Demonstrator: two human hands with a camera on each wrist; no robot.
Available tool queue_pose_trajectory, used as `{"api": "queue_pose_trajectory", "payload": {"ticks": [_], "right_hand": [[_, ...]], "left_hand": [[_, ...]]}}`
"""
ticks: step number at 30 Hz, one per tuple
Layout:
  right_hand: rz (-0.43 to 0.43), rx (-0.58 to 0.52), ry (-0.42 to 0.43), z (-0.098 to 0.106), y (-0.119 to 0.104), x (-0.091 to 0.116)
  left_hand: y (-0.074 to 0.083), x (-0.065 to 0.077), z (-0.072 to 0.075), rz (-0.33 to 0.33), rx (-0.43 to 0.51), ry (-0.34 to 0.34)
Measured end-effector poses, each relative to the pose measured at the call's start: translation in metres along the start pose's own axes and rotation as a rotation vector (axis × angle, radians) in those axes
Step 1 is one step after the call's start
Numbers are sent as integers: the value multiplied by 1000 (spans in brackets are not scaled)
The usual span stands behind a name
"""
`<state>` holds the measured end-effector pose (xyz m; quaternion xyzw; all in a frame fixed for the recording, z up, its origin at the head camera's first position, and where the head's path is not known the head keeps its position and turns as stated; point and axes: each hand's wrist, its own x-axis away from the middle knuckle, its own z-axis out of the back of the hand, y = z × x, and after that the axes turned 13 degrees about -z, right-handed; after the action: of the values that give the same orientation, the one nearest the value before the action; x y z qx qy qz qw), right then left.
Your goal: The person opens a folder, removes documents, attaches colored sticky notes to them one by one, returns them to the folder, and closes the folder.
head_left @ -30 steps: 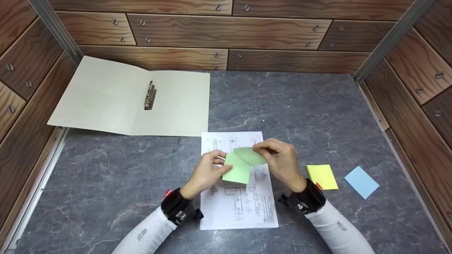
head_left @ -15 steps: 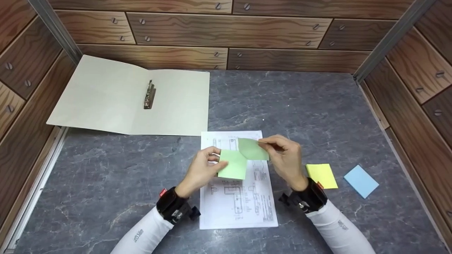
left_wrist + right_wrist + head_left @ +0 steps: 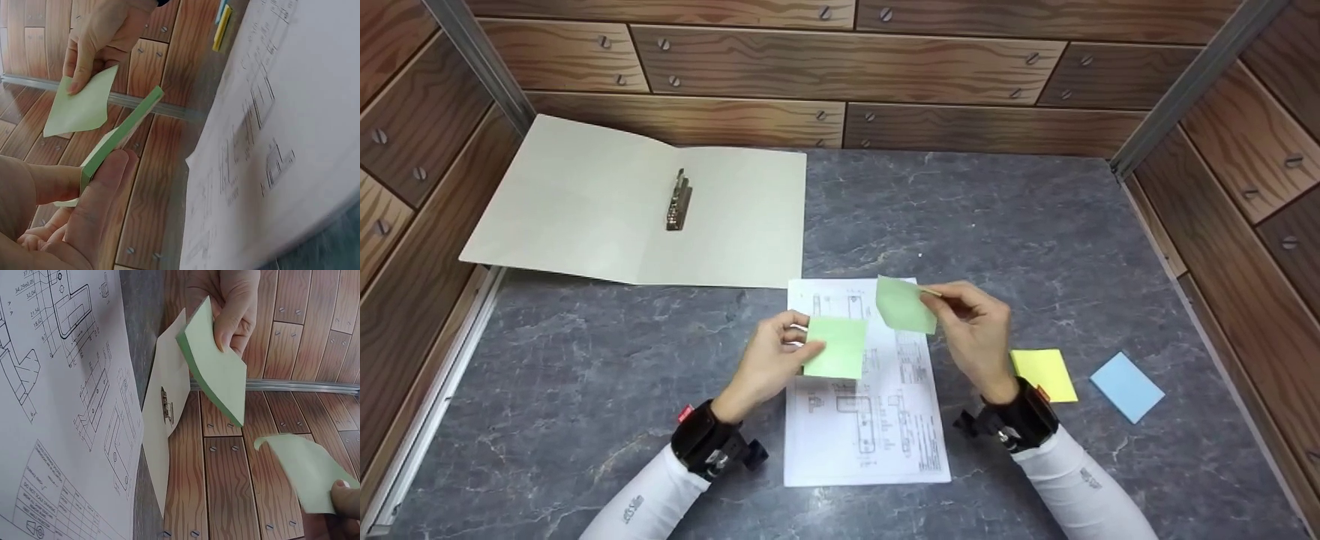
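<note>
My left hand (image 3: 769, 360) holds a green sticky note pad (image 3: 836, 347) by its left side, thumb on top and fingers beneath. In the left wrist view the pad's thick edge (image 3: 121, 132) shows. My right hand (image 3: 976, 337) pinches a single green sticky note (image 3: 906, 306) at its right edge; the note is apart from the pad and curls a little, as the right wrist view shows on the loose note (image 3: 306, 469). Both hands are above printed sheets with technical drawings (image 3: 870, 442), which lie on the table.
An open cream folder (image 3: 735, 217) with a metal clip (image 3: 679, 201) lies at the back left. A yellow sticky note pad (image 3: 1046, 376) and a blue one (image 3: 1127, 387) lie right of my right hand. Wood-patterned panels (image 3: 840, 67) enclose the grey table (image 3: 997, 225).
The single green note has come fully away from the pad. My right hand has moved right and slightly back with it, while my left hand has shifted left with the pad.
</note>
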<state>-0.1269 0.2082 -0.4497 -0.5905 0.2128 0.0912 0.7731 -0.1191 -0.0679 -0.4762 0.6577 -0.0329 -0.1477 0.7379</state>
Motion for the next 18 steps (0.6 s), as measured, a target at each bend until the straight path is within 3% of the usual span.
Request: {"api": "queue_pose_trajectory", "payload": {"ticks": [10,18], "right_hand": [[-4,16,-10,2,2,2],[-17,64,-4,1,1,4]], "left_hand": [[4,14,42,31,-109,87],[10,26,84,84,-209,124]]}}
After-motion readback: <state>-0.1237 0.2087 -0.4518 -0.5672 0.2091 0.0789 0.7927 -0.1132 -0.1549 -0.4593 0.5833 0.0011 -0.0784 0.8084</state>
